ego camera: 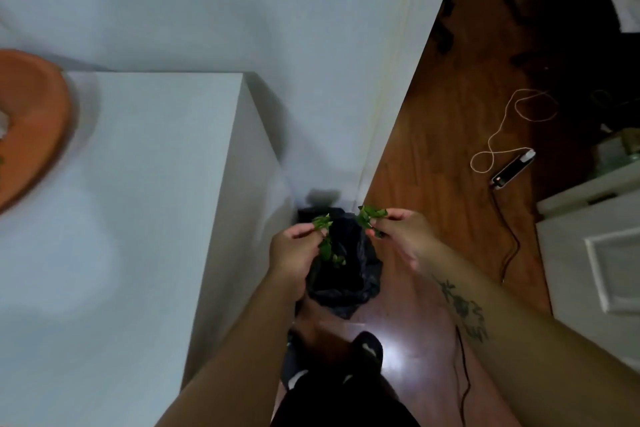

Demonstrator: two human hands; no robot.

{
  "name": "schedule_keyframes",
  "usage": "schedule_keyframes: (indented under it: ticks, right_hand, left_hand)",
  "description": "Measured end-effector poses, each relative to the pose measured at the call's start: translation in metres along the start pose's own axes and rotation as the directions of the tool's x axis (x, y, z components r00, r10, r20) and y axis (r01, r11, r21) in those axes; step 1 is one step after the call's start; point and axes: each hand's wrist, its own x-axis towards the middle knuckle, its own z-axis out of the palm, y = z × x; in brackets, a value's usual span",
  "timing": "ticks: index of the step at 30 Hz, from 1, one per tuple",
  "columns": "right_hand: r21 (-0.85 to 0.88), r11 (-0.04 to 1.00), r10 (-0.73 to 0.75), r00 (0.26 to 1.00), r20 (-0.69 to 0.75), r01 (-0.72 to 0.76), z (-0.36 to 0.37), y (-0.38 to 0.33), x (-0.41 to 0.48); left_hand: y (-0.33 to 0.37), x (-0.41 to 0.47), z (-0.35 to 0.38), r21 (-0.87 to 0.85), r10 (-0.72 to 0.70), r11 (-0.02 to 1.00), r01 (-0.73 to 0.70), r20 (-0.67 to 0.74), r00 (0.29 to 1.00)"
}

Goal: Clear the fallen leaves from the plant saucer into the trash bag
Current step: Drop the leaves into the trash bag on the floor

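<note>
Two hands are held over the black trash bag (343, 274) on the wood floor (433, 156), beside the white counter (138, 201). Green leaves (325, 239) are pinched in the left hand (294, 253) fingers, and more leaves (370, 213) in the right hand (403, 232) fingers. An orange saucer (31, 121) is seen far left on the counter; a white cord (509, 128) lies on the floor, well apart.

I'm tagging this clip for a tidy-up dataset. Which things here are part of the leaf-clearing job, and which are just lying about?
Part of the job:
left hand, right hand, both pinching green leaves
black trash bag below the hands
orange saucer on the white cabinet

Just lying about:
white cord
small device on the wooden floor
</note>
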Motion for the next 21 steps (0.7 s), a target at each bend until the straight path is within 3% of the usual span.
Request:
schedule_keyframes:
  ticks: [12,17,21]
  right_hand:
    - [-0.13,0.966,0.22,0.975,-0.039,-0.224,-0.003,0.164,0.142]
    - [-0.195,0.952,0.248,0.968,0.028,-0.238,0.0,0.183,0.166]
    - [-0.192,0.951,0.254,0.966,0.043,-0.242,-0.001,0.193,0.175]
  left_hand:
    - [-0.14,0.143,0.023,0.343,-0.052,0.937,0.062,-0.038,0.998]
    - [-0.163,0.17,0.029,0.343,-0.077,0.938,0.042,0.087,0.993]
    - [-0.171,0.177,0.022,0.42,-0.021,0.908,0.008,0.026,0.999]
